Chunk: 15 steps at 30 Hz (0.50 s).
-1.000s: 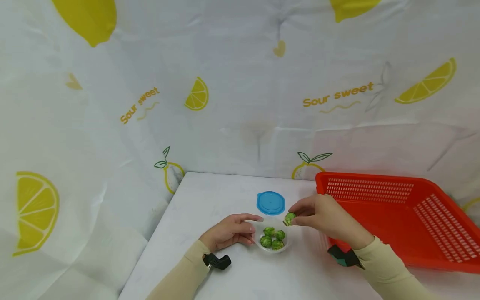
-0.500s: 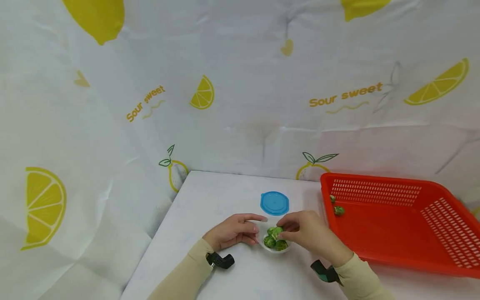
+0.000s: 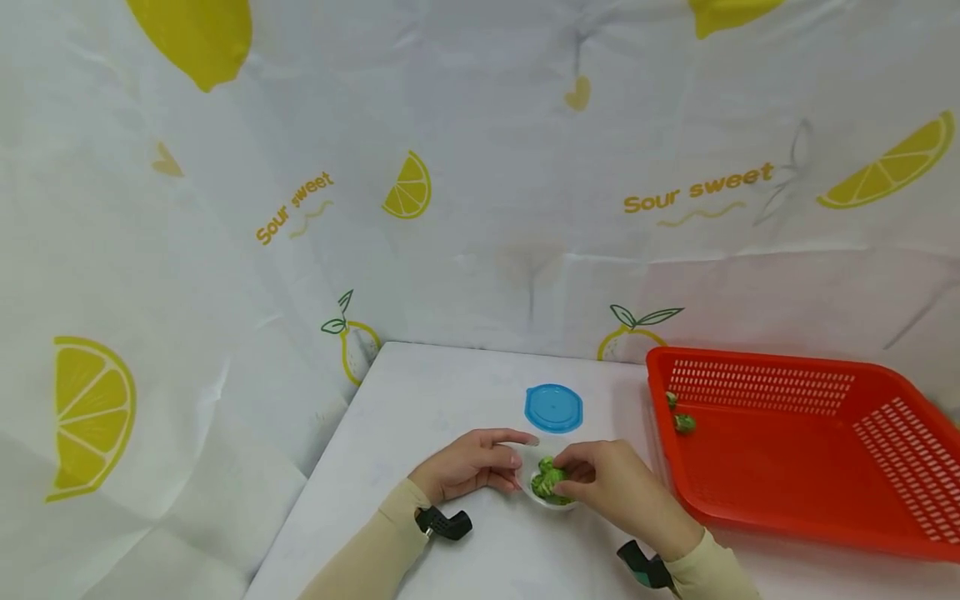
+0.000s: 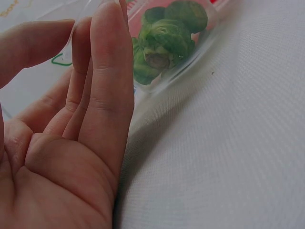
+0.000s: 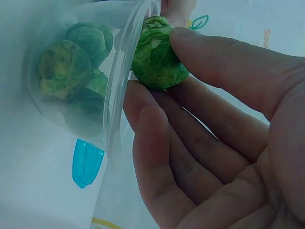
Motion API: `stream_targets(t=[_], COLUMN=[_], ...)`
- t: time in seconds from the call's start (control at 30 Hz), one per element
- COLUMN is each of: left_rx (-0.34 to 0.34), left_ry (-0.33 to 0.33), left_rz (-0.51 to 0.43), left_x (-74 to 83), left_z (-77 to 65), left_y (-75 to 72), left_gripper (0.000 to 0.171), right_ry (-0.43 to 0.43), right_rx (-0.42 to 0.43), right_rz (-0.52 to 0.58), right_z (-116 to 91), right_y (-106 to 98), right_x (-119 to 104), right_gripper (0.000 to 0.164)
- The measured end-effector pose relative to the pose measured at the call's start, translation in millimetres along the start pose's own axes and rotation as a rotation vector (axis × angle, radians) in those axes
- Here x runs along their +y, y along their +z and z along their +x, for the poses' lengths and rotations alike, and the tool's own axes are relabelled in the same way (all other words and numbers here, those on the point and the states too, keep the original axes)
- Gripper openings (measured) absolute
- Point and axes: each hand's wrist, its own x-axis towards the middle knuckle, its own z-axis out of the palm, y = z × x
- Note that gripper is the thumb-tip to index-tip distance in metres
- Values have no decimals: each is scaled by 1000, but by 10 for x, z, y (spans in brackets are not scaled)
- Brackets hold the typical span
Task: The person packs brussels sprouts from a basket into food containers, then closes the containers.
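A small clear plastic bowl (image 3: 531, 454) stands on the white table, with several green Brussels sprouts (image 5: 63, 69) showing through its wall in the right wrist view. My left hand (image 3: 476, 462) grips the bowl's left side, thumb and fingers at its rim. Between the thumb and fingers of my right hand (image 3: 618, 492) is another Brussels sprout (image 5: 158, 57), pinched right at the bowl's rim. From above, the right fingers hide part of the bowl's inside.
Behind the bowl lies a blue lid (image 3: 553, 408). To the right stands a large red plastic basket (image 3: 787, 467); a pair of Brussels sprouts (image 3: 684, 423) lies at its left end. A lemon-print cloth (image 3: 480, 208) hangs behind the table.
My right hand has carried the sprout from beside the bowl leftward and down to its opening. My left hand stays at the bowl. Sprouts in the basket came into view as the right arm moved.
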Motion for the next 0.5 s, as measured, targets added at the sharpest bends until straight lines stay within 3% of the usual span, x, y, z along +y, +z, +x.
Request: stream_targets(t=[0.5], left_rx=[12], left_ry=[-4], left_rz=[-6], left_x=[5], left_z=[-2], left_y=[20], left_gripper=[48], right_ry=[17], right_rx=[7], right_rz=[-43], right_z=[-31], right_y=[3], right_x=[-50], right_gripper=[18])
